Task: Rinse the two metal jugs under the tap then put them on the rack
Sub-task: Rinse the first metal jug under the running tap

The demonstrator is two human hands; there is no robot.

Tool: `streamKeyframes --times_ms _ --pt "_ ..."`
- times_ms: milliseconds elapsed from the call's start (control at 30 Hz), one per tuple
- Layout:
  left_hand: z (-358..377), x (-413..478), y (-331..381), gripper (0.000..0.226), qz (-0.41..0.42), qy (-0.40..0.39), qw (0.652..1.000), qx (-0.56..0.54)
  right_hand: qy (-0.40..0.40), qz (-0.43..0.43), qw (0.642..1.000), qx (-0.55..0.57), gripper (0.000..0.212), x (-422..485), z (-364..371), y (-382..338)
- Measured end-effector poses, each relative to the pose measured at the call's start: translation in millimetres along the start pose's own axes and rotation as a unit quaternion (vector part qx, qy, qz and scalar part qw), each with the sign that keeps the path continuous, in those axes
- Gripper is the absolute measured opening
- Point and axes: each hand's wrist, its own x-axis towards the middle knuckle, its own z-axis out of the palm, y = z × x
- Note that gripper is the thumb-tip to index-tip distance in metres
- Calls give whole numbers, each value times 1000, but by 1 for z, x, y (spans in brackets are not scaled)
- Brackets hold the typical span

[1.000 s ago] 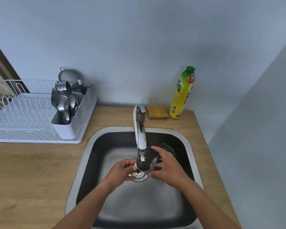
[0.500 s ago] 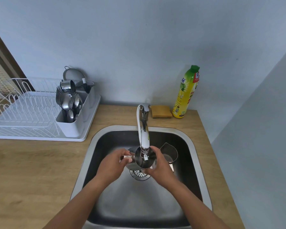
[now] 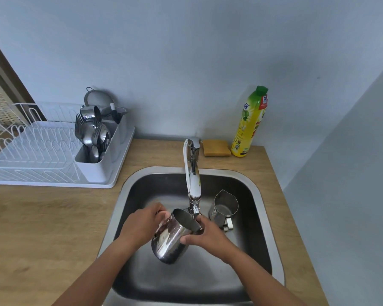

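A shiny metal jug (image 3: 171, 238) is held tilted over the sink (image 3: 261, 195), its mouth turned up toward the tap spout (image 3: 194, 195). My left hand (image 3: 142, 226) grips the jug at its handle side. My right hand (image 3: 205, 236) holds the rim and side near the spout. I cannot make out running water. A second metal jug (image 3: 223, 208) stands upright in the sink to the right of the tap, untouched. The white dish rack (image 3: 38, 155) sits on the counter at the left.
A cutlery holder (image 3: 93, 138) with spoons, forks and a strainer fills the rack's right end. A sponge (image 3: 216, 147) and a yellow dish soap bottle (image 3: 249, 122) stand behind the sink. A wall closes in on the right.
The jug went from upright under the spout to tilted, base toward me. Both hands shifted with it, and the second jug came into fuller view.
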Motion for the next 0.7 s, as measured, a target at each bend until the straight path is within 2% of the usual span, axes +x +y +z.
streamKeyframes --times_ms 133,233,433,567,700 --pt "10 -2 -7 21 -44 -82 986 -135 -5 29 999 22 61 -9 -6 6" --pt "21 -5 -7 23 -82 -155 951 -256 10 35 999 17 65 -14 -13 10" --pt "43 -6 1 20 -105 -248 883 -385 50 2 994 -95 83 -24 -32 1" --pt "50 -2 7 15 -89 -257 865 -422 76 -44 978 -190 86 -29 -40 -7" --pt "52 6 10 9 -68 -193 874 -441 122 -96 953 -260 84 -29 -44 -13"
